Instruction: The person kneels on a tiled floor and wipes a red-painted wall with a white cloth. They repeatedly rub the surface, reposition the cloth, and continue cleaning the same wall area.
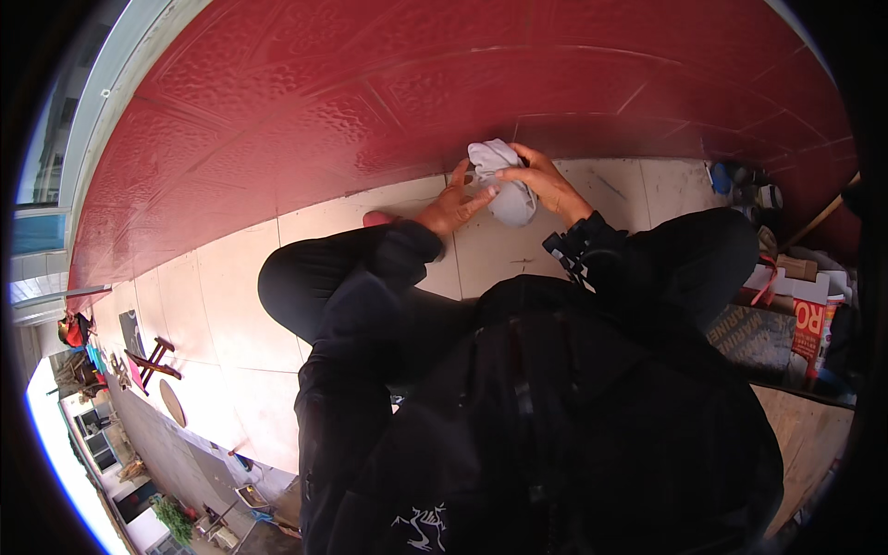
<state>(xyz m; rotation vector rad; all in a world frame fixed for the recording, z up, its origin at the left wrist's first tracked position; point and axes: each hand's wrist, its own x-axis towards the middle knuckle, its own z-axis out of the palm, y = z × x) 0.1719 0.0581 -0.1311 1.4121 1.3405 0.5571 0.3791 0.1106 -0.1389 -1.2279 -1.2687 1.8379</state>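
A bundle of light grey cloth [512,198] is between my two hands, above the tiled floor near the foot of the red wall. My right hand [548,182] grips it from the right side, with the thumb across its front and the fingers behind. On the left side, my left hand [454,205] has its thumb and fingers spread, the thumb tip at or very near the cloth; whether it touches cannot be told. What, if anything, lies inside the cloth is hidden.
The red embossed wall [416,90] rises just beyond my hands. At the right, a cardboard box [756,340] with mixed items stands by my knee, and several shoes [753,191] lie near the wall. A small wooden stool [156,364] is farther off at the left.
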